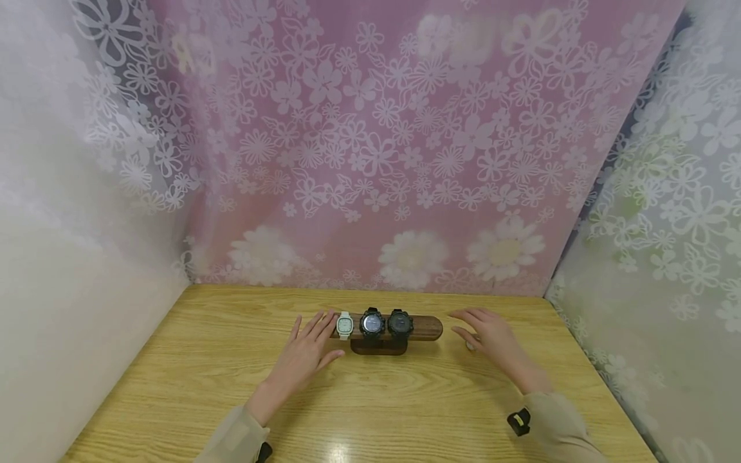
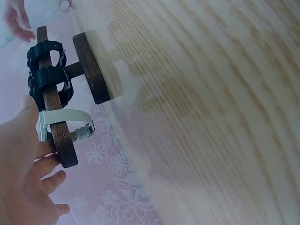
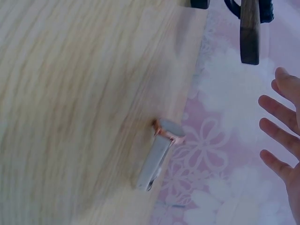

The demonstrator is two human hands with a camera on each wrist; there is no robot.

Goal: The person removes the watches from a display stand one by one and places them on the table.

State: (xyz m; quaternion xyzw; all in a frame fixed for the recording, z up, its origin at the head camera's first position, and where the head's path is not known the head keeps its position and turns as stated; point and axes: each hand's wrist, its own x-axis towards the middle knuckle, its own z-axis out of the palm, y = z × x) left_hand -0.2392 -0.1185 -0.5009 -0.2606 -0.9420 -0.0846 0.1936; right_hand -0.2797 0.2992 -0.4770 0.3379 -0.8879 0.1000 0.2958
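A wooden watch stand (image 1: 428, 328), a rounded bar on a base, bears a pale mint square watch (image 1: 344, 326) at its left and two black watches (image 1: 372, 323) beside it. At the bar's left end is my left hand (image 1: 303, 354), fingers extended and touching the wood by the mint watch, thumb apart. Its strap (image 2: 70, 116) loops round the bar in the left wrist view. Past the bar's right end hovers my right hand (image 1: 489, 337), fingers spread and loosely bent, holding nothing. Under it, a white-strapped watch with a rose-gold case (image 3: 157, 154) rests on the table, mostly hidden in the head view.
The wood-grain table (image 1: 370, 399) runs back to a pink flowered curtain (image 1: 370, 161). Pale curtains flank both sides, the right one (image 1: 683, 257) patterned with flowers. A black strapped device (image 1: 518, 422) sits on my right wrist over the sleeve edge.
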